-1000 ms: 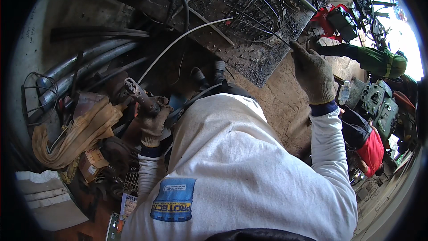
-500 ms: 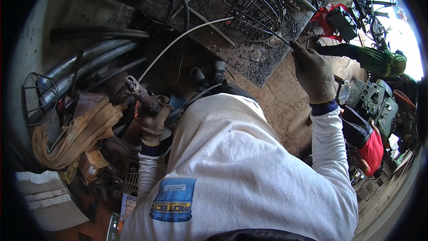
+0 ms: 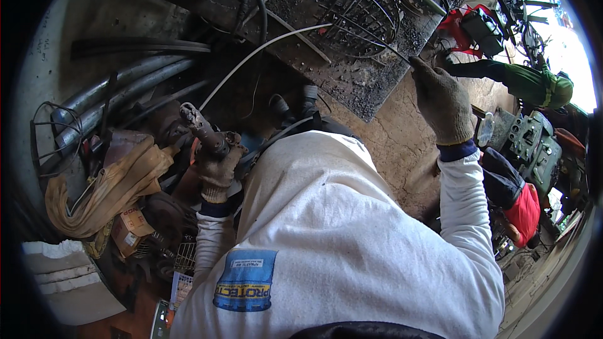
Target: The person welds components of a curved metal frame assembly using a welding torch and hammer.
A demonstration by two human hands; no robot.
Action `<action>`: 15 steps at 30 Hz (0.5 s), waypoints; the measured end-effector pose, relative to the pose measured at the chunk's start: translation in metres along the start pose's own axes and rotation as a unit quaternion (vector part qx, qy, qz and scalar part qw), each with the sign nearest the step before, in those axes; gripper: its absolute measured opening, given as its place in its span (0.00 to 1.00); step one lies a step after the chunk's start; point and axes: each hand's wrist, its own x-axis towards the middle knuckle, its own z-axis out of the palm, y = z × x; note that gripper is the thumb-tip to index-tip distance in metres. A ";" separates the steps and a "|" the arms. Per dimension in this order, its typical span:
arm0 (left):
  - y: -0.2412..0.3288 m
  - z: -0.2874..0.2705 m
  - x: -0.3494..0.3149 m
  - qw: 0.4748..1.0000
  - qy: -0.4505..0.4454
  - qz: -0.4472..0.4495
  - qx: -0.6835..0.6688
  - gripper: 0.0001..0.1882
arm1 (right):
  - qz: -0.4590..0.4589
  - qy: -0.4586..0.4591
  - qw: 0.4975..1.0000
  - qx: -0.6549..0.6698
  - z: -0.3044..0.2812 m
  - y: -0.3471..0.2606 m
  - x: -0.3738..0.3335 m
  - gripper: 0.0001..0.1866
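My gloved left hand (image 3: 220,166) is closed around a worn, brownish welding electrode holder (image 3: 204,130). From the holder's end a long pale rod (image 3: 257,51), like a welding electrode, runs up to a round, dark wire frame (image 3: 361,19). The rod's far tip meets or overlaps the frame; contact is hard to tell. The frame lies on a grimy metal worktop (image 3: 370,91) strewn with dark bits. At the right, my gloved right hand (image 3: 443,100) grips a thin dark metal rod (image 3: 392,50) that reaches to the frame. Glove fingers partly hide the gripped ends.
Bent metal pipes (image 3: 94,102), a tan cloth bundle (image 3: 107,191) and a cardboard box (image 3: 130,232) crowd the left. A black cable (image 3: 260,12) hangs over the worktop's left side. Two people work at the right, one in green (image 3: 534,88), one in red (image 3: 524,216), beside a green machine (image 3: 531,144).
My left hand and the electrode holder have shifted slightly to the right. The pale rod's tip has slid a little farther onto the wire frame. My right hand stays nearly still.
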 end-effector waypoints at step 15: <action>0.000 0.009 0.001 0.998 0.062 0.016 -0.010 0.14 | -0.009 0.004 1.000 -0.009 0.000 -0.001 0.000 0.16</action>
